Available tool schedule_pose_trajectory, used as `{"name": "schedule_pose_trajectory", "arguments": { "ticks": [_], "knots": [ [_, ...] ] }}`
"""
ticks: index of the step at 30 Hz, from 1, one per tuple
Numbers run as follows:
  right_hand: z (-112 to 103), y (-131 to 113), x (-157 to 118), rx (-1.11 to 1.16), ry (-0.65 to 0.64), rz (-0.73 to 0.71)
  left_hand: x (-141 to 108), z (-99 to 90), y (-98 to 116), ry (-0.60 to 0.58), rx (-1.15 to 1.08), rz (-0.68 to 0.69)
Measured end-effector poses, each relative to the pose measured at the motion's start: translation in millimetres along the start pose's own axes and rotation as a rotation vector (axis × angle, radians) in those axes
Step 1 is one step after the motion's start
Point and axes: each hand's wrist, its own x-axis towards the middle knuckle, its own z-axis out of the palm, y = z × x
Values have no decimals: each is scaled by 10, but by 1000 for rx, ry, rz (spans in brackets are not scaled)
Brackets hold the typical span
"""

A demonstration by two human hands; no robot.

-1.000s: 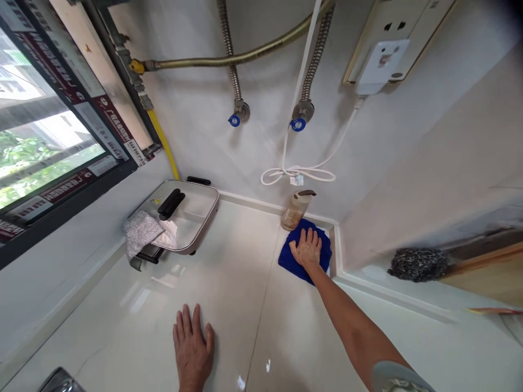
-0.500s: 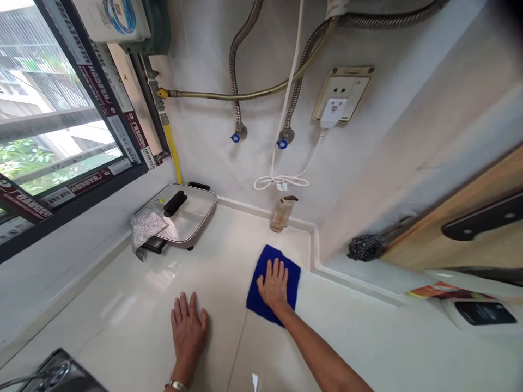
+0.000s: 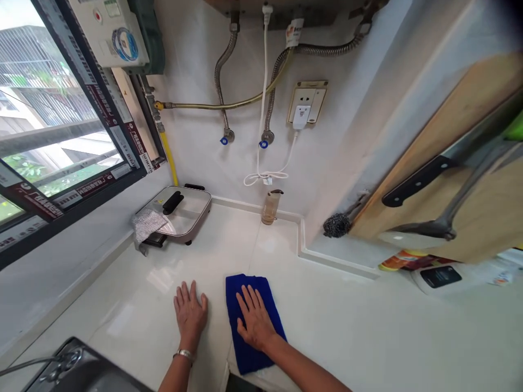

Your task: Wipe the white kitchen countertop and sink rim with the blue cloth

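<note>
Under my right hand (image 3: 255,321) lies a folded dark-blue cloth (image 3: 249,359) on the white countertop (image 3: 327,326). That palm presses flat on the cloth with the fingers stretched out. To its left, my left hand (image 3: 190,313) rests flat and bare on the counter, fingers somewhat spread, a silvery band around the wrist. It holds nothing and stays apart from the cloth. The cloth's near edge reaches close to the counter's front, where a dark opening shows.
At the back left stands an electric pan (image 3: 192,209) with a glass lid and a grey cloth (image 3: 149,224) over its corner. A brownish plastic cup (image 3: 270,208) stands by the back wall. A sink (image 3: 81,370) is at the lower left, a cutting board (image 3: 461,218) with a knife at right.
My right hand and the blue cloth have moved nearer to me and leftward over the counter. My left hand keeps nearly the same place. The camera view has shifted.
</note>
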Motion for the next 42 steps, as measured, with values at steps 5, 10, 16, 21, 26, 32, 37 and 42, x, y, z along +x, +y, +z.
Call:
{"name": "schedule_pose_trajectory", "arguments": {
  "ticks": [5,10,16,21,26,32,37,42],
  "knots": [
    [-233,196,-576,2,-46,-70,-3,-9,7,-37,0,-6],
    [-551,664,-1219,39,-125,-133,-17,-16,13,-21,20,30],
    [-786,1311,-2072,-37,-178,-210,-41,19,12,1,22,45],
    [-735,1475,-2281,-98,-200,-228,-46,39,14,-2,14,33],
    [-728,1497,-2032,-102,-245,-290,-57,62,0,1,17,29],
    [-713,1572,-1224,-61,-285,-385,-72,122,-31,11,-9,20],
    [-644,1555,-272,-84,-255,-380,-76,157,-56,7,-20,15],
    [-503,1429,703,-121,-133,-280,-78,147,-57,-5,-26,24]
  ]
}}
